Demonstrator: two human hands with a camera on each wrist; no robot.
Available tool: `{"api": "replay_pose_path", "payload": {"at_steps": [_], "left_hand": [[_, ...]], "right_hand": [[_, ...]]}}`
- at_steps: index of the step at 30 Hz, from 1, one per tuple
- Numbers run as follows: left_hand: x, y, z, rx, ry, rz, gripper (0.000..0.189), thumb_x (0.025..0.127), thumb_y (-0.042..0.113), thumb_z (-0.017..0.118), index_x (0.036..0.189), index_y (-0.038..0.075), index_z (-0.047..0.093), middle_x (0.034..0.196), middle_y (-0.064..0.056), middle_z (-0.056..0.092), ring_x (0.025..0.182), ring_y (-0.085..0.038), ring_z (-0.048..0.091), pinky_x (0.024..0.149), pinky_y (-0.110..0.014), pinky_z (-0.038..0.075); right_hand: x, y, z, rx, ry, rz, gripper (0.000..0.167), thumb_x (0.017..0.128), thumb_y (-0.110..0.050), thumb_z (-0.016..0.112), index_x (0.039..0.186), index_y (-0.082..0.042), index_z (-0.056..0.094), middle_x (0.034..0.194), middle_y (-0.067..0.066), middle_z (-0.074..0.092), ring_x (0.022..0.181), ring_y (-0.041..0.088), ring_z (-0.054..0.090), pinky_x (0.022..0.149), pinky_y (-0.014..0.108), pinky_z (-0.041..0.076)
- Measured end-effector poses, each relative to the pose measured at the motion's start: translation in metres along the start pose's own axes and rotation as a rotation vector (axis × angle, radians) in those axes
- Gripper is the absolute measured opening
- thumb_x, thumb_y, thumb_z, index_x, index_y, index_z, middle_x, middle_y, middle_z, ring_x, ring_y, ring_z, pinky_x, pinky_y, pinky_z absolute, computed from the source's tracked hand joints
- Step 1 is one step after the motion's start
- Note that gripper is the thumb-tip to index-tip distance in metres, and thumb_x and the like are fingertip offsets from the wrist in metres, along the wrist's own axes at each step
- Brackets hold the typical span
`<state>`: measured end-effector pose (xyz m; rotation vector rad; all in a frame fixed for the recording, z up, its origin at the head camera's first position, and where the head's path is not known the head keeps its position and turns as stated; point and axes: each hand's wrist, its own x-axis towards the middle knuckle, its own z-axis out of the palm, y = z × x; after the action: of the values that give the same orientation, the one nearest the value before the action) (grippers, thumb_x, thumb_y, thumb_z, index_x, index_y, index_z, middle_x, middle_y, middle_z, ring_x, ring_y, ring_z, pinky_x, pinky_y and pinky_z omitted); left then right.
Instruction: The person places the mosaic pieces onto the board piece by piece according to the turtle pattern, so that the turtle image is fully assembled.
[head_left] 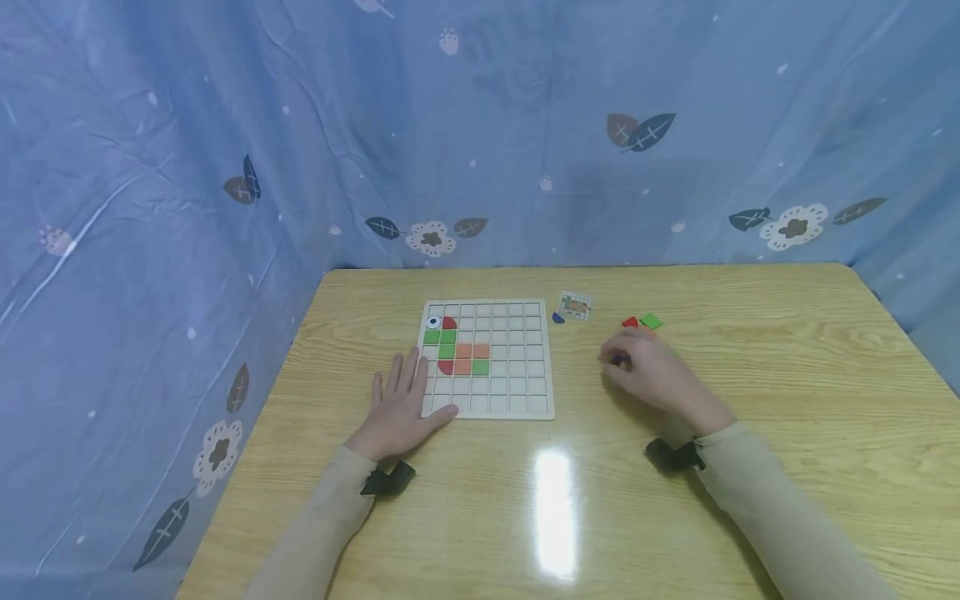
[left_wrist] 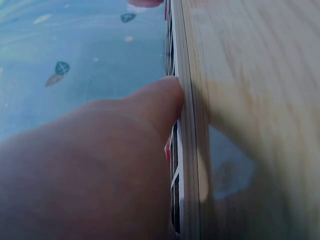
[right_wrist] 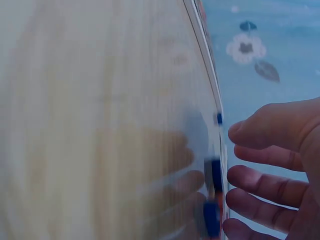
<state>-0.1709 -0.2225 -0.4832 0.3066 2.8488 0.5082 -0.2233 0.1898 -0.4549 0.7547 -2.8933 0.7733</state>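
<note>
A white square grid board lies on the table. Green tiles, orange tiles, red rounded tiles and an eye tile fill some of its cells. My left hand rests flat with fingers spread along the board's left edge, its thumb at the front edge. To the right of the board, my right hand is low over several loose pieces, fingers loosely bent. Dark blue pieces lie just beyond its fingertips; nothing shows held between thumb and fingers.
A small picture card lies right of the board's far corner, a blue rounded piece beside it. Beyond my right hand are a green tile and a red piece. A blue patterned curtain hangs behind the table.
</note>
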Motion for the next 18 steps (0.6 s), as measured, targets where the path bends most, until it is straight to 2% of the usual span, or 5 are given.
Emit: {"api": "replay_pose_path", "payload": {"at_steps": [6, 12, 18], "left_hand": [[-0.001, 0.001, -0.001, 0.004, -0.007, -0.002, 0.107, 0.099, 0.072, 0.047, 0.167, 0.007, -0.002, 0.176, -0.01, -0.015, 0.161, -0.037, -0.017, 0.124, -0.069, -0.008], [-0.002, 0.001, -0.001, -0.002, -0.002, 0.001, 0.106, 0.099, 0.072, 0.047, 0.167, 0.006, -0.001, 0.176, -0.011, -0.014, 0.161, -0.037, -0.016, 0.123, -0.07, -0.008], [-0.001, 0.002, -0.002, 0.001, 0.0, -0.001, 0.107, 0.098, 0.072, 0.047, 0.167, 0.006, 0.0, 0.176, -0.011, -0.013, 0.161, -0.037, -0.016, 0.124, -0.069, -0.008]], "right_hand": [[-0.005, 0.017, -0.012, -0.046, 0.012, 0.017, 0.011, 0.091, -0.002, 0.073, 0.101, -0.005, 0.075, 0.094, 0.008, 0.066, 0.079, 0.018, 0.05, 0.066, 0.03, 0.043], [-0.007, 0.023, -0.017, -0.072, -0.011, 0.03, 0.013, 0.091, -0.004, 0.075, 0.103, -0.005, 0.075, 0.102, 0.013, 0.068, 0.081, 0.02, 0.052, 0.066, 0.033, 0.043], [-0.008, 0.024, -0.018, -0.097, -0.004, 0.032, 0.015, 0.089, -0.004, 0.075, 0.104, -0.003, 0.075, 0.103, 0.016, 0.069, 0.085, 0.025, 0.054, 0.068, 0.036, 0.045]]}}
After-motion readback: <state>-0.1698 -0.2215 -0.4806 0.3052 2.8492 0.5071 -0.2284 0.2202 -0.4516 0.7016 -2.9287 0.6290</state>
